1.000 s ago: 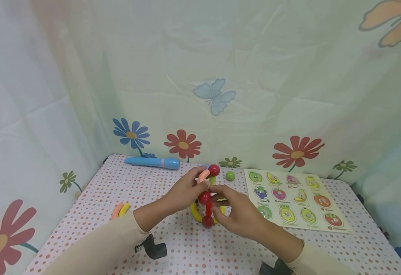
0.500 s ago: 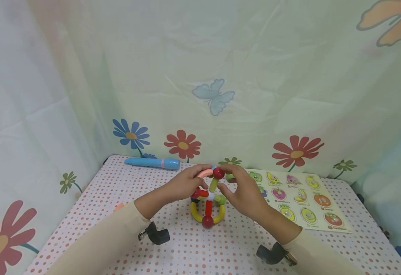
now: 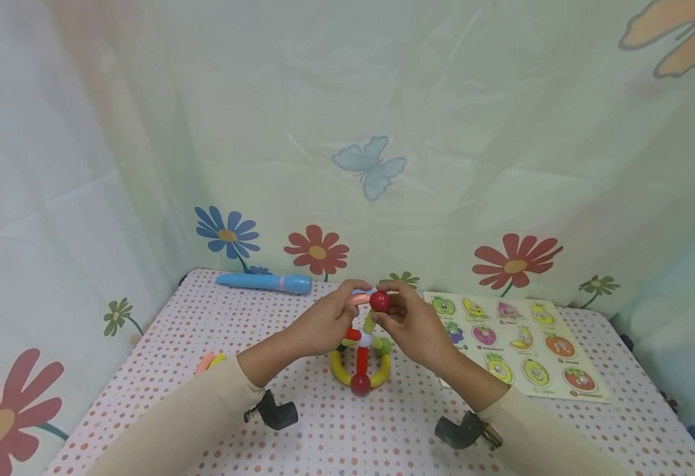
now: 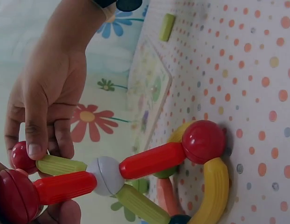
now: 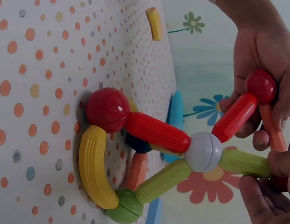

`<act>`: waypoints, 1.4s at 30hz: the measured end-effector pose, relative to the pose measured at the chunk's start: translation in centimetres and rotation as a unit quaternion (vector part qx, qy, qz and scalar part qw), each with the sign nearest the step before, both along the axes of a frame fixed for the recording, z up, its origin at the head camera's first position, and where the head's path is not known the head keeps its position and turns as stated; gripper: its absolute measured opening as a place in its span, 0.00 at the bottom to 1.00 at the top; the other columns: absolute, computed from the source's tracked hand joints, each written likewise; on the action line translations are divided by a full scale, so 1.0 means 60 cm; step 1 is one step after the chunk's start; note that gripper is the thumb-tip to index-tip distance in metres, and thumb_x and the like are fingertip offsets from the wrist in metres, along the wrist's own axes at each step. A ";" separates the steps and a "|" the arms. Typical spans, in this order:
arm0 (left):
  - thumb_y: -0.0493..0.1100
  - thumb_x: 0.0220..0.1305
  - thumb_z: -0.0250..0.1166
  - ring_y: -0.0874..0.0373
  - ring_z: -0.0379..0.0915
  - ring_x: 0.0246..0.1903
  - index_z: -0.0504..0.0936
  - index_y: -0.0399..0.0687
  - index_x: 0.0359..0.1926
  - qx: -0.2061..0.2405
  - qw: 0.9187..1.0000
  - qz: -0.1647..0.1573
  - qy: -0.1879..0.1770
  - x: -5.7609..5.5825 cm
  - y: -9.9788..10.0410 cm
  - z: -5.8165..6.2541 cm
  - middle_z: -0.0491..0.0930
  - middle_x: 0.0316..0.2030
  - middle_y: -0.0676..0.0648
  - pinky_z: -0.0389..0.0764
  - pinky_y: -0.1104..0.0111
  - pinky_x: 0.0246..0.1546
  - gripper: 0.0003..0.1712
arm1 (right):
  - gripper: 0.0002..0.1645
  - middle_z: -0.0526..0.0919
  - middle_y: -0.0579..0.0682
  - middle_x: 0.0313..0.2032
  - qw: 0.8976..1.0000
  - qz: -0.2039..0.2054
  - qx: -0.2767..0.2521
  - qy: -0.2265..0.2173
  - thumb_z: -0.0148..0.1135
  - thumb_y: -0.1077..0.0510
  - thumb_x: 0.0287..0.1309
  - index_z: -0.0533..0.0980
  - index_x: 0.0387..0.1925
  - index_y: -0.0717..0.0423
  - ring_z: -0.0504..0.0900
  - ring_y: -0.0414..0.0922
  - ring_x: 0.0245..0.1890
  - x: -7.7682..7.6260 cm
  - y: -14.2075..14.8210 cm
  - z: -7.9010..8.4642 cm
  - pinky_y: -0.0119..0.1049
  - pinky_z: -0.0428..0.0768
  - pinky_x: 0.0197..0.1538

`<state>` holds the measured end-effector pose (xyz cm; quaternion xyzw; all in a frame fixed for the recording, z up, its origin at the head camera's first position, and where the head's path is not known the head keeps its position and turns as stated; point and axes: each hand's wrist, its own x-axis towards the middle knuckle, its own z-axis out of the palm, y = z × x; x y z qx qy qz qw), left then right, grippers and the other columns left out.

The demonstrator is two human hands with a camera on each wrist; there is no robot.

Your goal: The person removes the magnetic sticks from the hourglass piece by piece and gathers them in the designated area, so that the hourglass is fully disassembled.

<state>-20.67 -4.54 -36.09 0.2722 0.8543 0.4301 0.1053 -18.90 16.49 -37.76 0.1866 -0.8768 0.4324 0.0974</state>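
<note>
A toy frame of ribbed sticks and balls stands on the table. Its white ball joins red and light green sticks, with a curved yellow stick at the base. My left hand pinches a curved pink stick at the top of the frame. The pink stick's far end meets a red ball, which my right hand holds between thumb and fingers. Another red ball, on a red side stick, is beside my left fingers; in the head view that hand hides it.
A fruit picture board lies to the right, and a blue pen-shaped toy at the back left. Loose pink and yellow sticks lie near the left forearm. A light green stick lies on the dotted table.
My right hand has risen from the lower red stick to the top red ball. My left hand has lowered the pink stick from a steep tilt to nearly level, against that ball.
</note>
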 end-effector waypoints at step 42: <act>0.38 0.82 0.46 0.51 0.72 0.55 0.62 0.50 0.73 -0.001 1.000 -0.026 0.004 -0.008 0.005 -0.001 0.72 0.66 0.46 0.80 0.65 0.44 0.23 | 0.30 0.88 0.58 0.44 0.996 -0.027 -0.063 -0.062 0.67 0.60 0.67 0.61 0.63 0.57 0.89 0.50 0.42 -0.007 0.001 -0.021 0.38 0.86 0.42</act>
